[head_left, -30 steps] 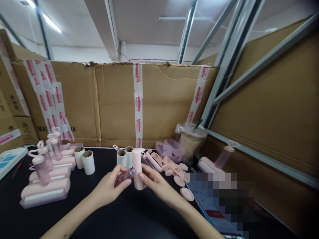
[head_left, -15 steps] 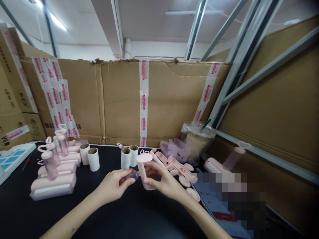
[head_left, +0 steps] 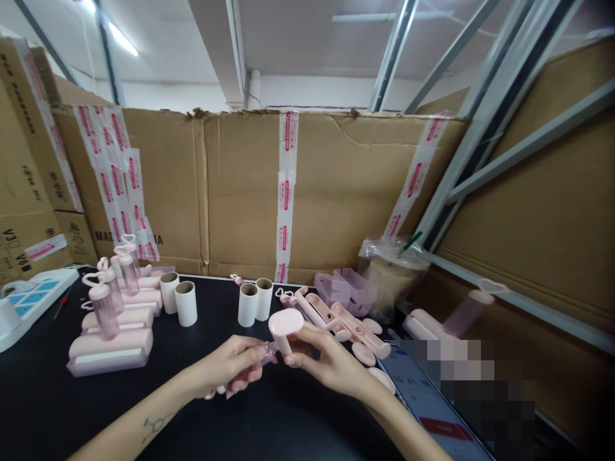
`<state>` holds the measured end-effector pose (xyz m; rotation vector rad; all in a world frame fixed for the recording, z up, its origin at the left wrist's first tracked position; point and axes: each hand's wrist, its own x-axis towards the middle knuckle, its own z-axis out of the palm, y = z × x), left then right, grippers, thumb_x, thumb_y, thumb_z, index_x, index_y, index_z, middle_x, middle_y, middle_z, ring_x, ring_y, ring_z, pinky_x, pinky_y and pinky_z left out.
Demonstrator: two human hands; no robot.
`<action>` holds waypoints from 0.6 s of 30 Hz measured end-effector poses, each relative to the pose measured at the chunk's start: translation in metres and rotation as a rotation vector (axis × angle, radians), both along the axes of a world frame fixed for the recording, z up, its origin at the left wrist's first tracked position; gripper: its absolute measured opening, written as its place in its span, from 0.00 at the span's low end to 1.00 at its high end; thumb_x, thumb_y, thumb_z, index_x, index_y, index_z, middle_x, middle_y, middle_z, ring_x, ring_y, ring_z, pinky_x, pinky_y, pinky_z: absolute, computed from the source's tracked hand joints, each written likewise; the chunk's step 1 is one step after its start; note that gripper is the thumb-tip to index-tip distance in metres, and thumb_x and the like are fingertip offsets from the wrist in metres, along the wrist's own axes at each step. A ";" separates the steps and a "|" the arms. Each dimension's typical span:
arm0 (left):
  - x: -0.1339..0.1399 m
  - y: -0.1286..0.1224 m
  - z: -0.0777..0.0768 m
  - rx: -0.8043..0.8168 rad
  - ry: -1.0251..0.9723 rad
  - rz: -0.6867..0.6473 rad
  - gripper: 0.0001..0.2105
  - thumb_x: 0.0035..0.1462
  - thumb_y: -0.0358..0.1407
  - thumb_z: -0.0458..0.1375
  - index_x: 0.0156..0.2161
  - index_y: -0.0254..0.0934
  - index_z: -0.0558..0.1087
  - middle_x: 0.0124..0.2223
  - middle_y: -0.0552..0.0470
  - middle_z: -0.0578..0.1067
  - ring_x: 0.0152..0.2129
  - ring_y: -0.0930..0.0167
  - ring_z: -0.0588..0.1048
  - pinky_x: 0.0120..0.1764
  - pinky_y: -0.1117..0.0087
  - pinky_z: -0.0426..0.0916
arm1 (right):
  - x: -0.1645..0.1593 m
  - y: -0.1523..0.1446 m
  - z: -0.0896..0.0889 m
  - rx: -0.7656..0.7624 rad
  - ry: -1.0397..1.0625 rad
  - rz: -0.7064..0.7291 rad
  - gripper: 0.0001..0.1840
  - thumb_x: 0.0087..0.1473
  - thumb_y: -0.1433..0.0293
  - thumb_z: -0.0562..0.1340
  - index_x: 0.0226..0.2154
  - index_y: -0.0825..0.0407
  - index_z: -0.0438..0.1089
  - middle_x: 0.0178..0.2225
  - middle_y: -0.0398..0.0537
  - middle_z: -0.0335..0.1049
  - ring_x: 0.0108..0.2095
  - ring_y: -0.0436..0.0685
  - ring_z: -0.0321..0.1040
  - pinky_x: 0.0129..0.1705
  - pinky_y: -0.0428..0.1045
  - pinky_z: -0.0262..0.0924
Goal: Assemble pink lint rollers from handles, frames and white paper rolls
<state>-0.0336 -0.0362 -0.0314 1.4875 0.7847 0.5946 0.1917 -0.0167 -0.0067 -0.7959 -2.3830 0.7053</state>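
In the middle of the head view, my left hand is closed around a clear purple handle, most of it hidden by the fingers. A bit of pale pink shows below that palm. My right hand grips a pale pink plastic roller body, its flat oval end facing up toward me. The handle's tip meets or nearly meets the side of the pink body; I cannot tell whether they touch. Beyond my right hand lie long pink half-shells and round pink caps.
Left stand several assembled pink lint rollers with heart-loop handles. White paper-cored rolls stand at the back. Right are purple translucent covers, a bagged drink cup, a phone and another roller. Cardboard walls the back.
The pink body has tipped, so its oval end turns more toward me. My left hand has rolled over, bringing the handle nearer the body. The whole view has shifted slightly.
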 end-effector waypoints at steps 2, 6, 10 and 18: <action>-0.001 0.000 -0.002 -0.111 -0.035 -0.060 0.22 0.57 0.53 0.50 0.42 0.34 0.67 0.22 0.62 0.59 0.10 0.83 0.55 0.11 0.82 0.52 | 0.000 -0.002 0.000 0.025 -0.030 0.040 0.16 0.56 0.58 0.57 0.37 0.54 0.72 0.36 0.49 0.69 0.36 0.55 0.65 0.39 0.47 0.62; 0.000 0.000 -0.005 -0.098 0.021 -0.061 0.22 0.56 0.53 0.50 0.41 0.34 0.67 0.23 0.61 0.59 0.10 0.84 0.55 0.10 0.83 0.52 | -0.002 -0.001 -0.001 0.001 -0.042 0.066 0.17 0.55 0.58 0.58 0.36 0.55 0.71 0.34 0.48 0.67 0.32 0.52 0.64 0.34 0.45 0.60; 0.001 -0.001 -0.004 0.046 0.196 -0.026 0.20 0.59 0.51 0.46 0.43 0.35 0.65 0.24 0.61 0.60 0.11 0.83 0.55 0.11 0.84 0.52 | -0.005 -0.001 -0.003 -0.040 -0.007 0.025 0.17 0.51 0.57 0.62 0.33 0.55 0.72 0.32 0.47 0.66 0.31 0.52 0.63 0.32 0.45 0.59; -0.007 -0.008 0.002 0.412 0.435 0.023 0.20 0.59 0.47 0.49 0.53 0.38 0.59 0.28 0.56 0.67 0.18 0.75 0.66 0.20 0.76 0.62 | -0.014 -0.009 -0.004 -0.350 0.128 -0.016 0.28 0.48 0.58 0.65 0.51 0.52 0.67 0.37 0.49 0.71 0.32 0.55 0.69 0.31 0.46 0.64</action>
